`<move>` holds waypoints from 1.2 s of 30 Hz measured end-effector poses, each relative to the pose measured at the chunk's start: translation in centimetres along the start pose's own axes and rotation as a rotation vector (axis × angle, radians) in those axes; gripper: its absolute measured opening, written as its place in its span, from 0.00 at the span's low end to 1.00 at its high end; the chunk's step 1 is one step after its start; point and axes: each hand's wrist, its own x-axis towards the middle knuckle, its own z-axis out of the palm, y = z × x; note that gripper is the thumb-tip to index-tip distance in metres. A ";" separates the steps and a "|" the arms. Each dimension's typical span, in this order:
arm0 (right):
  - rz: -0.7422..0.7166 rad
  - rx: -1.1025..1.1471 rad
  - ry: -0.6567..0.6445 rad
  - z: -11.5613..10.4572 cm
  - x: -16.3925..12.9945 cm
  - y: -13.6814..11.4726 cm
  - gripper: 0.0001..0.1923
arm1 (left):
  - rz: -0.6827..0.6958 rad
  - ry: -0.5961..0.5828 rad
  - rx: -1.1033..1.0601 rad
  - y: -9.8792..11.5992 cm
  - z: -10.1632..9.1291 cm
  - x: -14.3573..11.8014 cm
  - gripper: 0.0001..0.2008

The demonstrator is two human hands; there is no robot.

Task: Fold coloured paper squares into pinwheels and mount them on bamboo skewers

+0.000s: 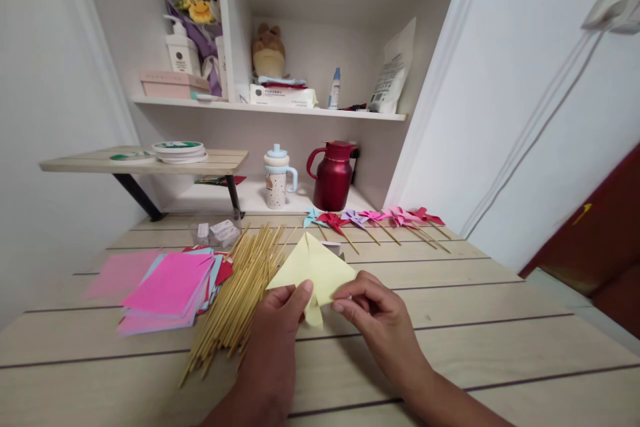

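A pale yellow paper square [320,260] is held up above the table, one corner pointing away and a flap curled in at the near side. My left hand [283,320] pinches it near the middle, thumb on top. At its right edge, my right hand [377,320] grips the paper between thumb and fingers. Thin wooden sticks [240,293] lie in a loose heap beside my left hand. Farther left sits a stack of coloured paper squares [167,283], bright pink on top. Finished paper pinwheels [355,219] on sticks lie in a row at the back right.
Small clear-wrapped white packets [220,232] lie behind the papers. A raised wooden stand [220,161] carries round white discs [179,152]. Against the back stand a speckled cup [277,180] and a red jug [334,177], beneath a white shelf [270,110] of household items.
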 end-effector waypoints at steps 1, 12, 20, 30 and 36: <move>0.009 0.013 -0.002 0.0 0.0 0.0 0.01 | -0.003 -0.001 0.003 -0.1 0.0 0.0 0.17; 0.283 0.128 -0.016 0.7 -0.2 -0.7 0.11 | -0.028 -0.041 -0.023 -1.0 0.2 0.0 0.13; 0.317 0.223 -0.020 0.5 0.0 -0.7 0.17 | -0.019 -0.066 -0.011 -0.8 0.4 -0.4 0.12; 0.319 0.137 0.014 0.4 0.0 -0.8 0.18 | -0.044 -0.048 0.025 -0.8 0.7 -0.5 0.17; 0.304 0.132 0.023 0.5 0.1 -0.9 0.18 | -0.017 -0.021 0.050 -0.6 0.8 -0.5 0.17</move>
